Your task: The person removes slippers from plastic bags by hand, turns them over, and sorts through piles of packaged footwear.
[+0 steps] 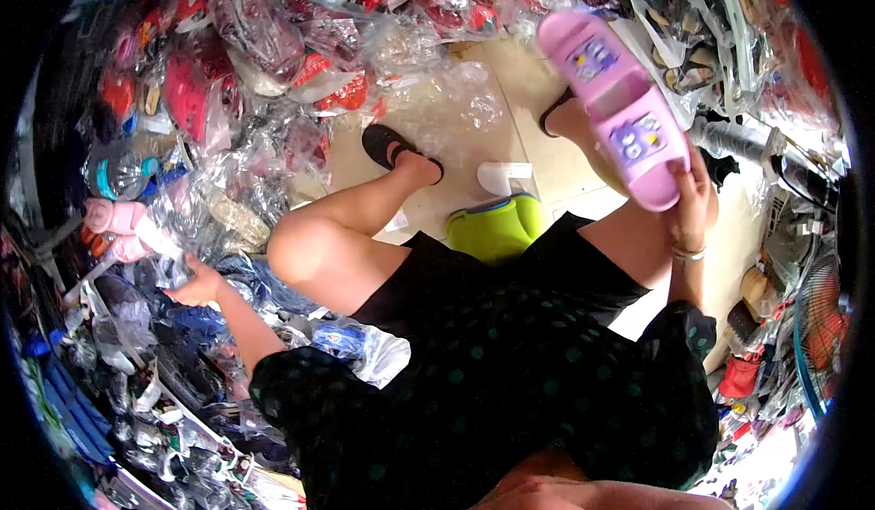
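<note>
A pair of pink slide slippers (625, 100), with purple cartoon patches on the straps, is raised at the upper right. My right hand (693, 202) grips the near end, fingers wrapped round its edge. Over on the left, my left hand (199, 286) has its fingers apart with nothing plainly in it. Clear plastic bags (187, 218) lie just beyond it, and whether it touches them I cannot tell. Pale pink slippers (117, 227) rest near its fingertips.
Heaps of bagged footwear (264, 27) cover the left and the back. A lime-green rounded object (497, 229) sits between my thighs on the tiled floor (474, 168), near a white piece (497, 178). A bottle with a turquoise label (120, 176) is at left, a fan (825, 314) at right.
</note>
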Demonstrator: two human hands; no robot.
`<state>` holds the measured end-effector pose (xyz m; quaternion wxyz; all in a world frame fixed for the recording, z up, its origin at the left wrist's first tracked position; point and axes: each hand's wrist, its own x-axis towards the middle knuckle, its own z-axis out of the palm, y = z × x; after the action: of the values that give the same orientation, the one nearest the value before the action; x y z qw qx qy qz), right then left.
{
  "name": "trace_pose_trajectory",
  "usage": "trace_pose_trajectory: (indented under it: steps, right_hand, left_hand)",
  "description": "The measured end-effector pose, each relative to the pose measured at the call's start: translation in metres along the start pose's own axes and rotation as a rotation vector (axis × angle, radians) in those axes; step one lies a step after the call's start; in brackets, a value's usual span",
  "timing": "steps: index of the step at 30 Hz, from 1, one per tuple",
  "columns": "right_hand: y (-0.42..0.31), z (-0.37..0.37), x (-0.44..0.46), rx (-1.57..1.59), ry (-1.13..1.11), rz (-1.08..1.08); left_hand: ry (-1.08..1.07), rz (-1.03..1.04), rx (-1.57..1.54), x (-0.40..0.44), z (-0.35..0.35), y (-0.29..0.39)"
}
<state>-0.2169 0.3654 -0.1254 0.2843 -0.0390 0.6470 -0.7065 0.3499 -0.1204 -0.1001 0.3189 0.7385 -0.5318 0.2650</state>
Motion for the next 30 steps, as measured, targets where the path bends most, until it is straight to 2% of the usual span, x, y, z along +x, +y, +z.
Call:
trace_pose_trajectory:
  steps: [1, 3, 4, 5, 7, 8, 9, 10, 12, 13, 15, 16, 20, 24, 25, 26, 28, 30]
  right_hand:
    - [-0.017, 0.023, 0.004, 0.119, 0.035, 0.018]
    - [-0.028, 0.045, 0.019, 0.189, 0.124, 0.005]
    - [-0.035, 0.061, 0.024, 0.164, 0.175, 0.0]
    - [-0.037, 0.071, 0.03, 0.168, 0.18, 0.006]
    - [-0.038, 0.082, 0.038, 0.218, 0.278, 0.064]
    - [-0.039, 0.088, 0.039, 0.236, 0.267, 0.061]
    - [-0.041, 0.092, 0.038, 0.239, 0.283, 0.066]
    - [-0.043, 0.095, 0.036, 0.211, 0.292, 0.084]
    - [-0.043, 0.094, 0.035, 0.165, 0.285, 0.129]
    - [-0.042, 0.093, 0.035, 0.184, 0.236, 0.13]
    - [-0.046, 0.096, 0.037, 0.048, 0.207, 0.133]
    - [-0.046, 0.097, 0.038, 0.053, 0.217, 0.139]
    - [-0.043, 0.093, 0.043, 0.082, 0.148, 0.148]
    - [-0.043, 0.092, 0.043, 0.178, 0.065, 0.073]
    - [-0.044, 0.094, 0.041, 0.198, 0.051, 0.043]
    - [-0.045, 0.096, 0.039, 0.205, 0.042, 0.039]
    - [-0.047, 0.101, 0.037, 0.177, 0.115, 0.066]
    - [-0.047, 0.104, 0.033, 0.216, 0.13, 0.11]
  left_hand:
    - [0.204, 0.495, 0.039, -0.007, -0.013, 0.029]
    - [0.088, 0.899, -0.118, -0.026, -0.024, 0.104]
    - [-0.214, 0.925, -0.163, -0.043, -0.02, 0.136]
    - [-0.488, 1.084, -0.525, -0.061, -0.006, 0.164]
    - [-1.116, 0.953, -0.592, -0.125, 0.012, 0.212]
    - [-1.654, 0.601, -0.54, -0.165, 0.057, 0.207]
    - [-1.789, 0.664, -0.687, -0.208, 0.082, 0.212]
    - [-1.734, 0.836, -0.588, -0.24, 0.094, 0.217]
    - [-1.903, 0.306, -0.52, -0.318, 0.139, 0.195]
    - [-1.858, 0.052, -0.447, -0.355, 0.162, 0.173]
    - [-1.796, -0.188, -0.365, -0.433, 0.203, 0.121]
    - [-1.756, -0.304, -0.333, -0.445, 0.191, 0.123]
    - [-1.729, -0.689, -0.472, -0.417, 0.153, 0.16]
    - [-1.719, -0.808, -0.943, -0.313, 0.139, 0.205]
    - [-1.732, -0.941, -0.966, -0.282, 0.122, 0.218]
    - [-1.722, -0.937, -0.975, -0.264, 0.11, 0.224]
    - [-1.574, -0.792, -1.108, -0.233, 0.086, 0.234]
    - [-1.584, -0.719, -1.174, -0.211, 0.055, 0.241]
